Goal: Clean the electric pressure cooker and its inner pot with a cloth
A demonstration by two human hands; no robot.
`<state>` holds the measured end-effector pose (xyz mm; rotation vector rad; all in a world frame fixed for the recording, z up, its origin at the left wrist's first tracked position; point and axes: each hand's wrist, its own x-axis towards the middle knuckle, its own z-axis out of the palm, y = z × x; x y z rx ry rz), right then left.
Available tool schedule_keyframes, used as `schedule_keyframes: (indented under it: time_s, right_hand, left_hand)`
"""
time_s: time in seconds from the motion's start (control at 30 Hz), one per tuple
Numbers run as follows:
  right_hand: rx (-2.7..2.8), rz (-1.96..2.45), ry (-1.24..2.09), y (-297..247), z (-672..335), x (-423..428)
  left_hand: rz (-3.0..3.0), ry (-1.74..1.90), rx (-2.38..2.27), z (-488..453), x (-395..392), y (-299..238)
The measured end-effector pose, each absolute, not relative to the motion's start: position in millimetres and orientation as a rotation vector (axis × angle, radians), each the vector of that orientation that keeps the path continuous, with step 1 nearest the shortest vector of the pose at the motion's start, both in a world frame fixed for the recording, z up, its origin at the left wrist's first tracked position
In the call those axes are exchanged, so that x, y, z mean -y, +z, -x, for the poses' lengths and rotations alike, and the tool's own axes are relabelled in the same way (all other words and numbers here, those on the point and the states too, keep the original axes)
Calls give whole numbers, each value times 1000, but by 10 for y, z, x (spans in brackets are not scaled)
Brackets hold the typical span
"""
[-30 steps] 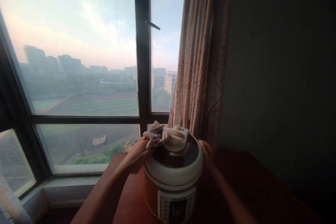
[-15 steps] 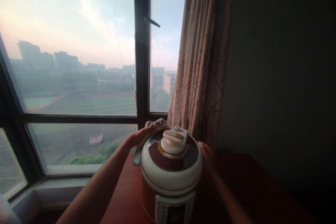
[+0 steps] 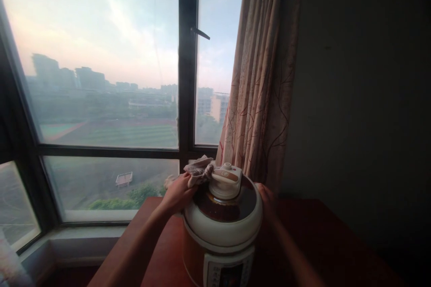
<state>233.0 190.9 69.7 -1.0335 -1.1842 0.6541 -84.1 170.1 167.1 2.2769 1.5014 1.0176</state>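
From the head camera, we see the pressure cooker (image 3: 222,228) standing at the near left part of the red-brown table (image 3: 336,242), its control panel (image 3: 230,271) facing us and cut by the lower edge of the view. Our left hand (image 3: 178,193) sits at about ten o'clock of the lid, fingers closed round a crumpled cloth (image 3: 199,170) that it presses onto the lid's rim, just beside the pale lid handle (image 3: 226,178). Our right hand (image 3: 267,197) lies against the cooker's side at three o'clock; it is in deep shadow, so we cannot tell how far its fingers are spread or whether they grip.

At one o'clock, close behind the cooker, hangs the patterned curtain (image 3: 262,89), its folds reaching down to the lid's height. At twelve o'clock stands the dark window frame (image 3: 186,76) with a window handle (image 3: 200,32) high up. The window sill (image 3: 84,233) runs along at nine o'clock, below the table's left edge, which lies near the cooker. From three to five o'clock the table stretches bare towards the dark wall (image 3: 363,98), which gives the widest room.
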Motion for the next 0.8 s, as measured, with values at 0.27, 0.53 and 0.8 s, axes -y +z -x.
schedule_keyframes:
  time_s: [0.27,0.53,0.8]
  right_hand:
    - [1188,1013,678,705,-2336,-1905]
    - [1162,1004,707,702,-2322,-1910]
    - [1159,1011,697,674,-2328,-1933]
  left_hand:
    - [-2549,1142,-1645,539,-824,1407]
    - [-2233,862,-1326,698,-1672,1965]
    - [-893,1344,-892,768,-2190,1844]
